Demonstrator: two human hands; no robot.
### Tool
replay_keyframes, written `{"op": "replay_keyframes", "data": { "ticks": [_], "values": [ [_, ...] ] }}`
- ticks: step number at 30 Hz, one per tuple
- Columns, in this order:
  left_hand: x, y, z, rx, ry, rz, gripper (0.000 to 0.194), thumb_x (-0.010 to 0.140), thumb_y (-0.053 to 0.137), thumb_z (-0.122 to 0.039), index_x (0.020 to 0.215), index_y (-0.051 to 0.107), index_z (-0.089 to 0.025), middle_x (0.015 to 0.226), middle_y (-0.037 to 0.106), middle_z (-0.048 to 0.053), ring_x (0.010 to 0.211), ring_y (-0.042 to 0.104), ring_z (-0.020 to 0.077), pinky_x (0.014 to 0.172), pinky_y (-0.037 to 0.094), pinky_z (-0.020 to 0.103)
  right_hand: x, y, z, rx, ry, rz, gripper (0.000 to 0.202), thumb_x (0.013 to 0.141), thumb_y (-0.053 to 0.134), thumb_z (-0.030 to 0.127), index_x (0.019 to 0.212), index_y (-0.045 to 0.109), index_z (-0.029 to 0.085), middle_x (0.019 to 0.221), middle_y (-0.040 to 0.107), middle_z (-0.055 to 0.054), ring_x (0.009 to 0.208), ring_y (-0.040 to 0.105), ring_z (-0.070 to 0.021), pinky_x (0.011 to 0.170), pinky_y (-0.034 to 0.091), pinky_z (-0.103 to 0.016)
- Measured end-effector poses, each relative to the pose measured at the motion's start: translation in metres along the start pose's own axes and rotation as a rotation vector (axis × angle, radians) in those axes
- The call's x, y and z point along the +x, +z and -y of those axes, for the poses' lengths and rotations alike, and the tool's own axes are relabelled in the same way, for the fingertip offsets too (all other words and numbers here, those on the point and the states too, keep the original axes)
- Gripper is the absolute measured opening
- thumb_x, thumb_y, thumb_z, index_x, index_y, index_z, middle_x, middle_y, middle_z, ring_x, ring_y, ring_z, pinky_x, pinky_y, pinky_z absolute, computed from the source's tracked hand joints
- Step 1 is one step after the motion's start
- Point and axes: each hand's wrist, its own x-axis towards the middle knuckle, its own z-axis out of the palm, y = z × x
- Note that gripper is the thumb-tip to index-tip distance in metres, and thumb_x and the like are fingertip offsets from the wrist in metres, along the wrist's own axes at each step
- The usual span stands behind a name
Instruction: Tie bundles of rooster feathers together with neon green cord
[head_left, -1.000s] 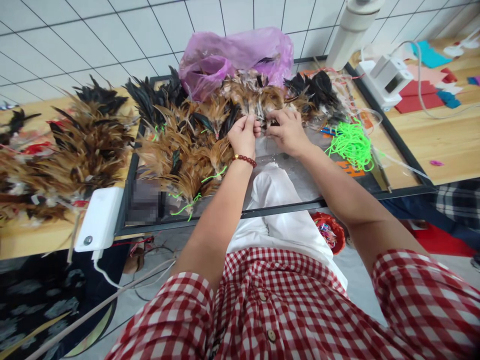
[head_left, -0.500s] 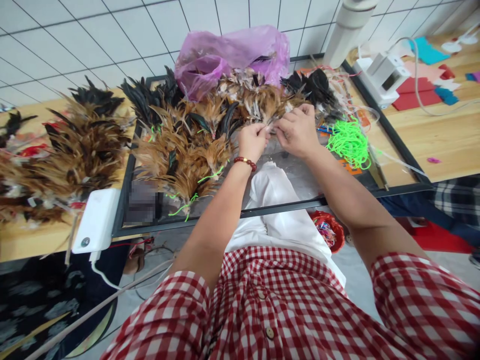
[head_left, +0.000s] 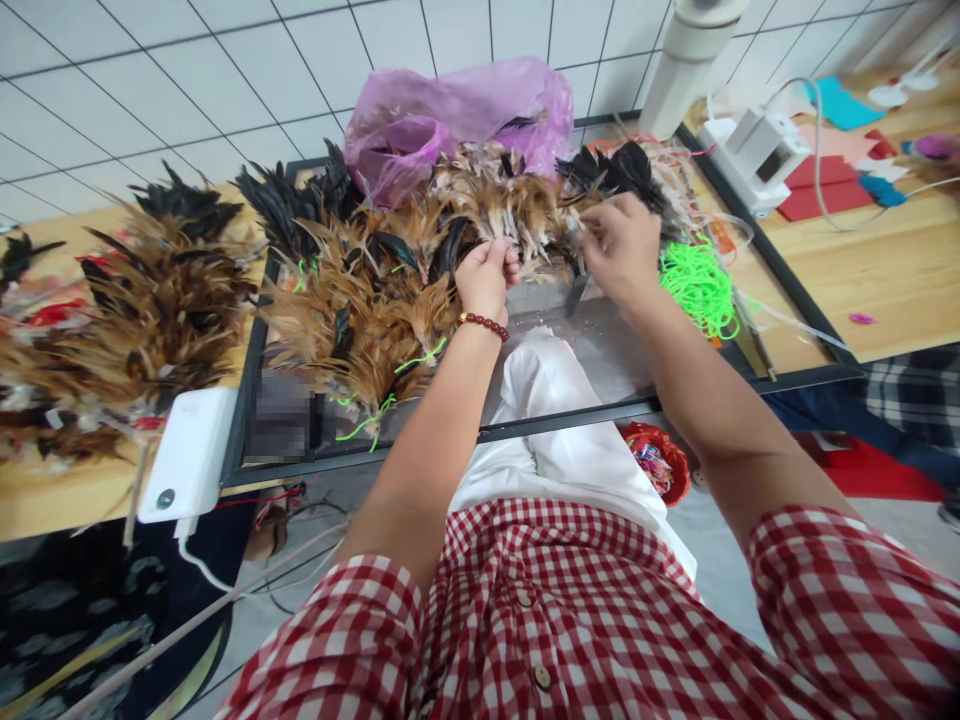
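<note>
My left hand (head_left: 484, 280), with a dark red bead bracelet (head_left: 484, 325) at the wrist, is closed in a pinch at the middle of the black-framed tray (head_left: 570, 413). What its fingers hold is too small to name. My right hand (head_left: 621, 250) is farther right, fingers bent and blurred, near the edge of the brown and white feathers (head_left: 517, 195); whether it holds anything is unclear. Brown feather bundles (head_left: 360, 320) with green cords lie left of my left hand. Bright green cord (head_left: 697, 290) lies in a heap beside my right wrist.
A purple plastic bag (head_left: 465, 100) stands behind the feathers. More feathers (head_left: 172, 300) and a white power bank (head_left: 187, 455) are on the left. A white charger (head_left: 757, 160) and red sheets (head_left: 817, 190) are on the right. A red basket (head_left: 679, 465) is below the tray.
My hands, close together before, have moved apart. The right one has shifted right toward the feathers, and the left one slightly left.
</note>
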Motion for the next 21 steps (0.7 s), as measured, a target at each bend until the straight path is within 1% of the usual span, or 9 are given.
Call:
{"op": "replay_keyframes", "data": {
  "ticks": [4,7,9,12,13,14,16,19,21],
  "values": [
    [-0.003,0.002,-0.001,-0.027,0.003,-0.004,0.02,0.088,0.077,-0.039,0.087,0.07,-0.02,0.061,0.062,-0.006,0.056,0.059,0.0036,0.055,0.045,0.012,0.008,0.023,0.028,-0.033,0.072,0.12,0.033,0.099,0.054,0.05,0.1,0.072,0.022,0.108,0.071,-0.015,0.111,0.063,-0.0355,0.099,0.045,-0.055],
    [-0.003,0.002,0.0,-0.031,-0.005,0.008,0.022,0.089,0.076,-0.041,0.089,0.07,-0.02,0.061,0.062,-0.006,0.055,0.059,0.0031,0.054,0.044,0.012,0.014,0.026,0.032,0.059,0.117,0.14,0.026,0.096,0.061,0.043,0.087,0.071,0.021,0.094,0.071,-0.012,0.103,0.065,-0.0326,0.095,0.047,-0.053],
    [-0.003,0.001,0.001,-0.03,-0.012,0.006,0.023,0.089,0.077,-0.042,0.091,0.071,-0.02,0.061,0.063,-0.005,0.056,0.059,0.0034,0.054,0.044,0.012,0.014,0.015,0.025,0.253,0.111,0.189,0.021,0.09,0.069,0.038,0.079,0.07,0.021,0.079,0.068,-0.007,0.091,0.065,-0.027,0.088,0.05,-0.046],
    [0.0,0.0,0.002,-0.047,-0.022,-0.001,0.025,0.088,0.077,-0.044,0.096,0.073,-0.021,0.062,0.064,-0.005,0.058,0.061,0.0042,0.055,0.045,0.013,0.01,-0.013,0.009,0.567,0.116,0.36,0.021,0.076,0.085,0.034,0.071,0.069,0.021,0.061,0.06,0.001,0.072,0.06,-0.0183,0.074,0.051,-0.036],
    [0.0,-0.001,0.003,-0.054,-0.026,-0.001,0.026,0.088,0.077,-0.045,0.098,0.073,-0.021,0.062,0.064,-0.005,0.058,0.062,0.0044,0.055,0.046,0.013,0.008,-0.022,0.004,0.615,0.128,0.415,0.024,0.071,0.089,0.032,0.068,0.069,0.021,0.057,0.058,0.003,0.068,0.059,-0.0169,0.071,0.05,-0.035],
    [0.001,-0.001,0.004,-0.059,-0.03,0.0,0.027,0.088,0.077,-0.045,0.1,0.073,-0.021,0.063,0.065,-0.005,0.059,0.063,0.0047,0.056,0.046,0.013,0.007,-0.029,0.0,0.636,0.143,0.432,0.026,0.067,0.092,0.031,0.066,0.068,0.021,0.054,0.057,0.004,0.065,0.058,-0.0162,0.068,0.05,-0.034],
    [0.002,-0.002,0.005,-0.067,-0.033,0.007,0.028,0.088,0.077,-0.046,0.102,0.074,-0.022,0.063,0.065,-0.005,0.06,0.064,0.0052,0.056,0.047,0.014,0.006,-0.037,-0.003,0.644,0.187,0.377,0.027,0.065,0.093,0.03,0.063,0.068,0.021,0.052,0.057,0.003,0.063,0.06,-0.0164,0.064,0.049,-0.033],
    [0.0,-0.001,0.005,-0.076,-0.036,0.023,0.027,0.087,0.077,-0.045,0.102,0.074,-0.022,0.064,0.066,-0.004,0.06,0.064,0.0057,0.056,0.048,0.014,0.007,-0.035,0.003,0.731,0.297,0.252,0.028,0.07,0.092,0.033,0.066,0.066,0.021,0.057,0.062,0.001,0.061,0.061,-0.0159,0.059,0.049,-0.031],
    [-0.004,0.0,0.003,-0.057,-0.057,0.045,0.024,0.089,0.076,-0.042,0.102,0.073,-0.021,0.065,0.067,-0.004,0.062,0.065,0.0058,0.056,0.049,0.013,0.008,-0.03,0.012,0.856,0.381,0.263,0.031,0.072,0.09,0.038,0.068,0.064,0.021,0.061,0.065,-0.001,0.059,0.062,-0.0148,0.055,0.049,-0.029]
  ]
}}
